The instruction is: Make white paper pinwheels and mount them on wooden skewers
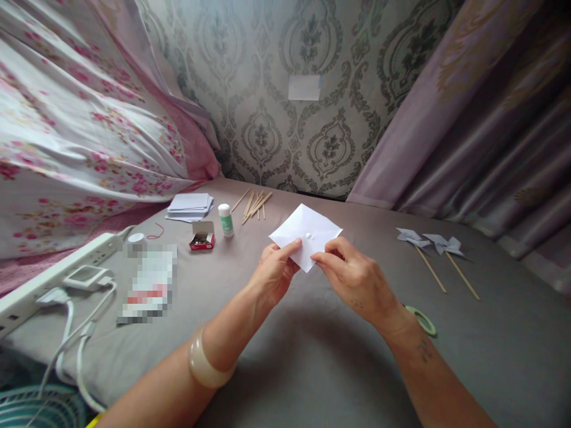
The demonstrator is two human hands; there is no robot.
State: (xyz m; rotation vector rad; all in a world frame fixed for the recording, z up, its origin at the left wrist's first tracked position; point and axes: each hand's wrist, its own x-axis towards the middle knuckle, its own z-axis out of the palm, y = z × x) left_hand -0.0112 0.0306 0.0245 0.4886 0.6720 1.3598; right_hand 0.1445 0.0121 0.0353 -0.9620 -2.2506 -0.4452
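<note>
A square sheet of white paper (307, 220) is held up in front of me, one corner toward the far wall. A small white dab (308, 236) sits near its middle. My left hand (279, 267) grips the lower left side, thumb on top and fingers beneath. At the lower right edge, my right hand (345, 264) pinches the paper between thumb and finger. Under my right wrist, the green handle of what look like scissors (423, 321) shows; the rest is hidden.
Two paper pinwheels (446, 245) on sticks lie at the right. Behind my left hand are a glue stick (226, 221), a red box of small metal pieces (202, 239), wooden sticks (256, 205) and stacked paper (190, 205). A power strip (57, 279) with cables runs along the left.
</note>
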